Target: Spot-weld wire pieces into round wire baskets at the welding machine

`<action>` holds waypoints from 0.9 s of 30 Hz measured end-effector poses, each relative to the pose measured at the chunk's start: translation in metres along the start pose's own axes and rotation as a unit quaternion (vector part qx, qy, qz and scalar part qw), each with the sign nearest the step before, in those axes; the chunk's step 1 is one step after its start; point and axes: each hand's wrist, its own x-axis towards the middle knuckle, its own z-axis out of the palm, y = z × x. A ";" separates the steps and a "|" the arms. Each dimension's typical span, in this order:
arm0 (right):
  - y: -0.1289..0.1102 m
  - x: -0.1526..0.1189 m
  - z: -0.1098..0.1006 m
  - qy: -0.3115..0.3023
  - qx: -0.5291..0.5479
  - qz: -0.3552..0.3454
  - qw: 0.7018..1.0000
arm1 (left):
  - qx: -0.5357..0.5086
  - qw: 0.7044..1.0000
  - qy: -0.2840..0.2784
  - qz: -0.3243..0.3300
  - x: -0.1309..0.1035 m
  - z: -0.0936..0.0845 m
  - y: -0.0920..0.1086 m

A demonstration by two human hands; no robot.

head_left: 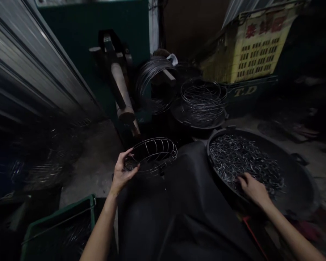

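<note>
Above dark cloth [184, 203], left hand [122, 174] is gripping an already ribbed wire frame [155, 153], right hand [253, 188], grip unclear, touching unattached metal bits [241, 156]

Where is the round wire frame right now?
In the head view, the wire frame is in the left hand, left of the black basin of metal pieces.

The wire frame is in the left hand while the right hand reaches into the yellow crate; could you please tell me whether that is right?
Not quite: the head view shows the right hand at the small metal pieces in the round dark basin. The wire frame is indeed in the left hand.
</note>
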 end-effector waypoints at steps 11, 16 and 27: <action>-0.126 -0.044 0.004 0.081 0.252 -0.245 0.933 | 0.050 0.999 -0.017 0.003 0.010 0.009 0.019; -0.175 -0.048 -0.019 -0.032 0.330 -0.306 0.892 | 0.086 0.994 -0.054 0.030 0.012 0.009 0.030; -0.300 -0.046 -0.047 0.106 0.027 -0.642 0.759 | 0.101 0.985 -0.131 0.046 0.012 0.007 0.046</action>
